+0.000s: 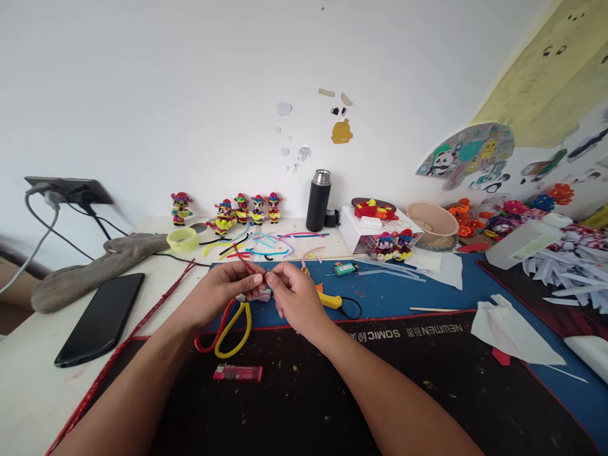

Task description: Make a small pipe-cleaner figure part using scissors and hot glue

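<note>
A thin dark red twisted cord [244, 258] sticks up from between my hands, above the mat. My left hand [228, 288] pinches it between thumb and fingers. My right hand [297, 297] is closed in a pinch right beside the left fingertips, at the cord's lower end; the fingers hide what lies between them. Scissors [247, 329] with one red and one yellow handle loop lie under my left hand, blades mostly hidden. A red lighter [238, 373] rests on the black mat nearer me. Behind my right hand lies a yellow-handled tool [330, 300] with a black loop.
A long red cord bundle [128, 339] runs along the left beside a black phone [101, 320]. Several small figures [224, 217], coloured fuzzy stems [270, 244], and a black flask [318, 201] stand or lie at the back. Right are a round bowl [432, 218] and white paper [515, 332].
</note>
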